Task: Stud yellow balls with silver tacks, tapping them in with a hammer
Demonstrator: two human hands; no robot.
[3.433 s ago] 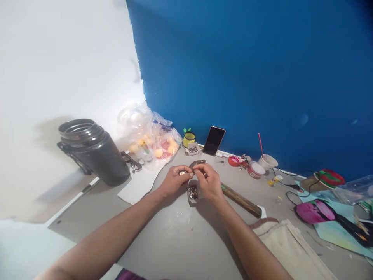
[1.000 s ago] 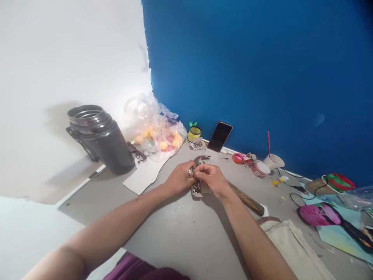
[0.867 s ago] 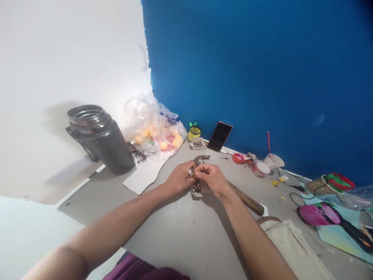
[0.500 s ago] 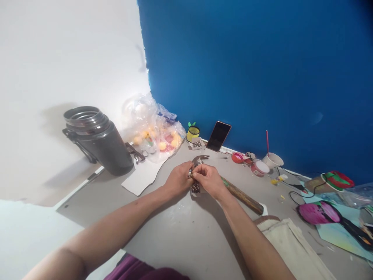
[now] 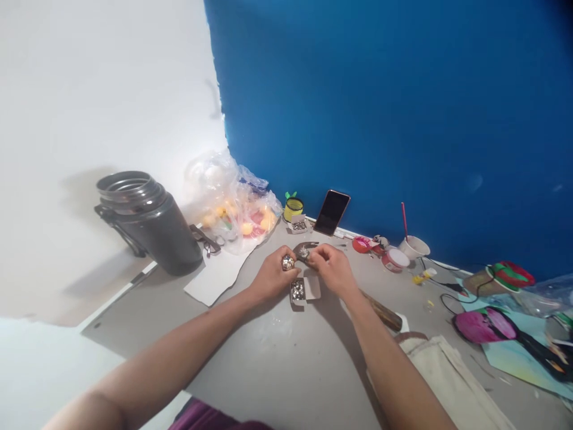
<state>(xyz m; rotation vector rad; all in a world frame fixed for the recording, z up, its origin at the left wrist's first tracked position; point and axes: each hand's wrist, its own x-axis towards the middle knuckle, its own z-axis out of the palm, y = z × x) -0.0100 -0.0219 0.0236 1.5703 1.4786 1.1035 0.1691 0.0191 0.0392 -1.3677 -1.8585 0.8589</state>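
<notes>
My left hand [image 5: 274,275] is closed around a small ball studded with shiny metal pieces [image 5: 287,263], which shows above its curled fingers. To its right, my right hand [image 5: 333,272] has thumb and fingertips pinched together; whatever is between them is too small to make out. Just below the hands an open cardboard box [image 5: 312,288] sits on the table, with many small shiny pieces, like thumbtacks, in it. Behind my right hand lies a claw hammer [image 5: 384,313], its metal head beyond the fingers and its wooden handle partly covered by my right arm.
A dark wide-mouthed flask [image 5: 156,227] stands left, near a plastic bag [image 5: 233,203] and white paper [image 5: 215,280]. At the back are a second small box [image 5: 299,226] and a phone [image 5: 332,212]. A paper cup [image 5: 415,247], black cables and cream cloth [image 5: 450,376] occupy the right.
My hands have moved apart: the right hand has drawn away from the ball to the right, uncovering the open box. The ball stays in my left hand. The view has shifted slightly.
</notes>
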